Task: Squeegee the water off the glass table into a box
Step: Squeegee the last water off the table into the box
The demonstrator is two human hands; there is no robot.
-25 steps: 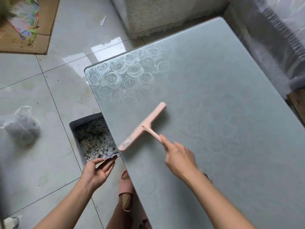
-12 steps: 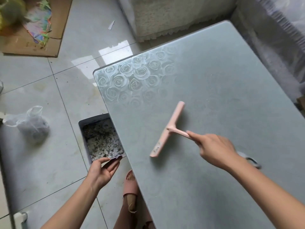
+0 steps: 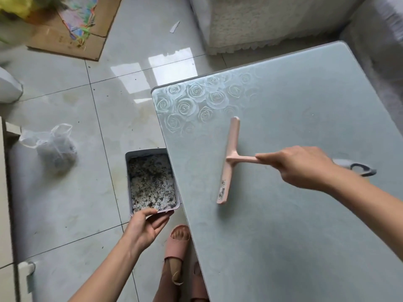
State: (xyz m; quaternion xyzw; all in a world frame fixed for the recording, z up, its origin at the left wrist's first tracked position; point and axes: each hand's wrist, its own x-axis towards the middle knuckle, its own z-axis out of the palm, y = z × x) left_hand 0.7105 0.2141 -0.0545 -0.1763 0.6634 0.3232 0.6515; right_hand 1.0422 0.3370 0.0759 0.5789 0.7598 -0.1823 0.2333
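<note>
A pale glass table (image 3: 294, 225) with frosted roses at its far left corner fills the right side. On it lies the blade of a pink squeegee (image 3: 229, 158), set well in from the left edge. My right hand (image 3: 301, 166) grips its handle. Just below the table's left edge hangs a shallow grey box (image 3: 128, 171) with dark specks and wet residue inside. My left hand (image 3: 146, 227) holds its near rim, thumb on top and fingers underneath.
A grey-handled object (image 3: 359, 167) lies on the table behind my right wrist. My feet in pink slippers (image 3: 176, 245) stand by the table edge. A plastic bag (image 3: 52, 142) and cardboard (image 3: 72, 38) lie on the tiled floor; a sofa (image 3: 261, 20) stands beyond.
My right hand has carried the squeegee to the right, away from the table's left edge, and turned its blade nearly parallel to that edge. My left hand keeps holding the box.
</note>
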